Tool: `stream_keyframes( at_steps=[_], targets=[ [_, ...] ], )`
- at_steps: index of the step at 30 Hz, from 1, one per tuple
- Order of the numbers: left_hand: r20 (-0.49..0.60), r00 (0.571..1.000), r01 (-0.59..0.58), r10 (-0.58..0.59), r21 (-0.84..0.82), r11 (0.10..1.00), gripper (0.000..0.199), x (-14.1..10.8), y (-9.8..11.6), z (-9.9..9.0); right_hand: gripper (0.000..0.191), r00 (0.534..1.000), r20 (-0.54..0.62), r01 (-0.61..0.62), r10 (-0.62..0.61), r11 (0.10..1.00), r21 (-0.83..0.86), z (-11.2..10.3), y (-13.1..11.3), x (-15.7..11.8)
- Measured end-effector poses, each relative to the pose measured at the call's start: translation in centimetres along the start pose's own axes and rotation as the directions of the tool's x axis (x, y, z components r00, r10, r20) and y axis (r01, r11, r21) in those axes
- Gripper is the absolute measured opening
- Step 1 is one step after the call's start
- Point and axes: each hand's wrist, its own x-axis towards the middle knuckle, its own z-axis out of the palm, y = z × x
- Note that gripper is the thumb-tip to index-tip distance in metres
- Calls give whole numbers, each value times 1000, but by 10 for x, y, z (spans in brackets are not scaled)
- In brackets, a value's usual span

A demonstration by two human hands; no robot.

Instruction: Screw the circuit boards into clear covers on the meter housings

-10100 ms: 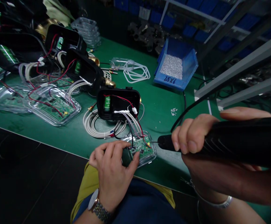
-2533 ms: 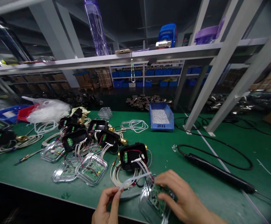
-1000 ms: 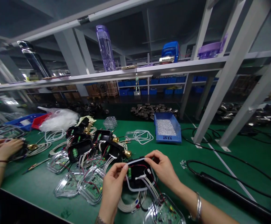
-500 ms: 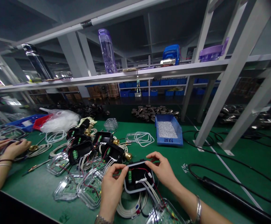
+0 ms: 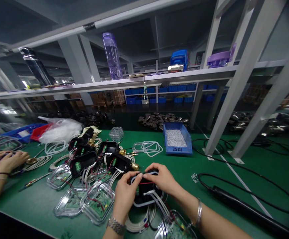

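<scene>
A black plastic box (image 5: 146, 192) sits tilted toward me on the bench, a pale gasket (image 5: 144, 204) running around its rim. At the upper left of the rim, my left hand (image 5: 127, 192) is closed, thumb and fingers pinching the edge. My right hand (image 5: 163, 179) grips the same edge from the right, its fingertips near the left thumb. The hands partly hide the box's top edge and a green cylindrical part inside. White cables and a red wire come out of the box toward a clear cover with a circuit board (image 5: 176, 227).
Several similar black boxes (image 5: 85, 162) with brass fittings and clear covers (image 5: 97, 202) lie left. Loose gaskets (image 5: 153, 148) and a blue bin (image 5: 178, 151) of small metal pieces lie beyond. A black cabled tool (image 5: 239, 202) rests right. A co-worker's hands (image 5: 12, 162) are far left.
Both hands have moved inward along the box's upper rim, from its corners to the middle, and now nearly meet. The camera view has shifted slightly.
</scene>
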Motion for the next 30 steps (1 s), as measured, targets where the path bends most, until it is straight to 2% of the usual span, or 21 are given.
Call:
stream_keyframes(
  at_steps=[5,7,10,12,14,17,19,22,25,30],
  targets=[
    [126,988,99,-86,-98,990,55,-4,4,-19,47,991,115,-81,67,989,125,-29,4,-3],
    [142,988,68,-54,-92,993,54,-5,1,-26,51,989,135,-87,66,983,160,-37,6,-6],
    [121,991,-56,59,-25,998,52,-6,-8,-31,50,991,127,-54,31,982,180,-39,11,-11],
    [98,991,-95,94,2,995,52,-7,-15,-31,47,993,114,-21,1,985,174,-37,14,-14],
    [103,991,-91,91,-4,996,54,-11,-19,-32,45,993,117,4,-23,987,159,-36,18,-19],
    [211,973,-91,90,-3,996,61,-19,-23,-36,48,987,151,35,-56,989,143,-39,25,-27],
    [274,958,-106,87,52,993,67,-25,-25,-39,54,981,177,60,-84,989,138,-41,31,-31],
    [263,963,-116,66,181,977,69,-31,-27,-42,56,969,214,96,-122,987,128,-45,37,-34],
    [251,964,-157,94,248,956,71,-35,-27,-42,60,943,301,109,-142,987,122,-51,37,-36],
    [254,957,-223,142,328,918,83,-39,-26,-38,85,867,482,112,-126,992,58,-64,26,-44]
  ],
)
